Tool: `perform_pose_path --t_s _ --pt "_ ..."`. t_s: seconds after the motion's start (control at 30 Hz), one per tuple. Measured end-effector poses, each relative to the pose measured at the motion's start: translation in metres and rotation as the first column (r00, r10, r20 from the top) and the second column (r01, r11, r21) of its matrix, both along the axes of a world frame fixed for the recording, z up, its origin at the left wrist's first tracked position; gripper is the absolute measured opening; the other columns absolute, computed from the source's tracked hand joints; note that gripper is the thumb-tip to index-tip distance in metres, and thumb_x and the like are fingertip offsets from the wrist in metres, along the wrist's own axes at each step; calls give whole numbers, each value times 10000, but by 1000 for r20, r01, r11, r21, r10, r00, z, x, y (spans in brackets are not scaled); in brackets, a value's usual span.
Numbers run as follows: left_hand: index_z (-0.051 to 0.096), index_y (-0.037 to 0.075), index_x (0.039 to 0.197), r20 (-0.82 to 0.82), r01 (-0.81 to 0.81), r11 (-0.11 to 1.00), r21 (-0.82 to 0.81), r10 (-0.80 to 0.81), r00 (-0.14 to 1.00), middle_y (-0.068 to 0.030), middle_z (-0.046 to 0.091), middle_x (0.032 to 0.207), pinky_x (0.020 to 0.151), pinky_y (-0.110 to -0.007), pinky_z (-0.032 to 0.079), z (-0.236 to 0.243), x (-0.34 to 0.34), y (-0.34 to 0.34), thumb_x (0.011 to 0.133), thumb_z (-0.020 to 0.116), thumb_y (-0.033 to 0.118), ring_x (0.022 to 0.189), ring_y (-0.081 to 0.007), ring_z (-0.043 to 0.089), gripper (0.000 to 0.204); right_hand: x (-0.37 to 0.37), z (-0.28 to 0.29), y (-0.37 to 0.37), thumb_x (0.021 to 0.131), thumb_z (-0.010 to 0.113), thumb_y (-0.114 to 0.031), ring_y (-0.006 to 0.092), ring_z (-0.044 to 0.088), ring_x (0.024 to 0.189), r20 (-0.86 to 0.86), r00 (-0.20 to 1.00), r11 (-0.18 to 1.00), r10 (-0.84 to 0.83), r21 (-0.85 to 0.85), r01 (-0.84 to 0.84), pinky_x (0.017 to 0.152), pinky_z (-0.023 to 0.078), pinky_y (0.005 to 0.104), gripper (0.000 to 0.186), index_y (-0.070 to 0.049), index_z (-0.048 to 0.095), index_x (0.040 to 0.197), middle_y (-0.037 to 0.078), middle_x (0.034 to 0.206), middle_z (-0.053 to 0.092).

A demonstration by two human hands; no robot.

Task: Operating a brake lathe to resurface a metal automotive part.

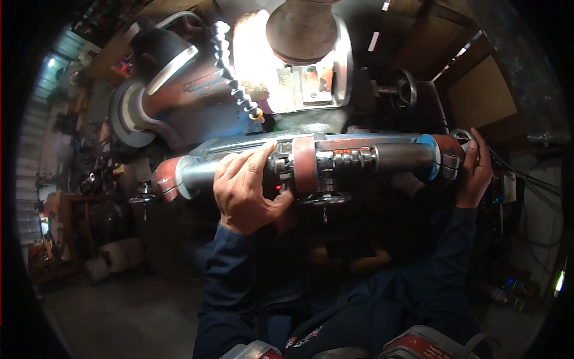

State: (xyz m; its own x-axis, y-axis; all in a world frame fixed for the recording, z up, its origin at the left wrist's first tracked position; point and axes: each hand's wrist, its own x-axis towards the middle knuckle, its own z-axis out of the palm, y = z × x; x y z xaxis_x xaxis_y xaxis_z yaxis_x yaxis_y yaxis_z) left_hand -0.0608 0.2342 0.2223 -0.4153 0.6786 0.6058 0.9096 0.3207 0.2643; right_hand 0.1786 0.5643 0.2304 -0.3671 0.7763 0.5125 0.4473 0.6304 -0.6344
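Note:
A thick steel bar [206, 172] runs across in front of me, clamped at its ends in red brackets. My left hand [244, 185] lies over the bar, with its fingers on top and the thumb at the front. Forefinger and thumb span a small steel fitting [282, 164] beside the red collar [305, 165]. At the far right end, my right hand [476, 170] curls round a small round metal knob [461, 136], partly hidden by the fingers. Between collar and right bracket is a ridged shaft [354, 158], with a handwheel [326, 199] hanging below the collar.
Behind the bar stands a brightly lit machine head [302, 30]. A black work lamp [160, 57] and a segmented coolant hose [230, 72] reach in from the upper left. Another handwheel [406, 90] is at the back right. Cables [526, 179] hang at the right.

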Motion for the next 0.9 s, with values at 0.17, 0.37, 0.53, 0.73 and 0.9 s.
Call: perform_pose_path --t_s 0.17,0.37,0.53,0.73,0.9 --pt "599 44 1205 0 29 997 69 -29 1000 -123 687 1092 937 -451 484 -7 -2 -6 609 813 264 982 -319 666 670 0 -2 2 1039 520 -220 245 665 1079 -7 1000 1000 -15 -4 15 941 507 346 329 -8 661 1246 163 1173 701" --pt "480 70 1176 -60 55 993 103 -49 997 -102 704 1061 896 -460 494 -11 -4 -6 621 801 205 910 -322 671 655 0 -3 2 1041 515 -231 243 660 1081 -17 1000 1000 -7 -23 7 950 503 348 338 -5 660 1248 159 1163 698" --pt "472 73 1162 -46 65 992 109 -60 997 -106 702 1072 900 -463 491 -12 -5 -6 620 806 204 903 -325 672 650 0 -3 2 1041 518 -247 240 654 1094 -22 1000 1000 3 -31 -4 957 499 349 347 -11 659 1254 163 1178 694" --pt "465 74 1157 -45 63 991 114 -58 997 -110 699 1080 910 -469 484 -12 -5 -6 621 808 215 908 -327 670 652 2 -7 5 1039 525 -253 238 652 1100 -30 1000 1000 -2 -20 2 960 498 347 349 -18 659 1259 159 1189 693" --pt "465 76 1160 -44 59 992 110 -54 998 -110 696 1091 919 -467 477 -12 -5 -6 624 805 216 919 -324 668 650 2 -7 5 1042 526 -260 235 653 1096 -37 999 1000 5 -26 -6 958 498 347 350 -19 658 1260 158 1189 693"
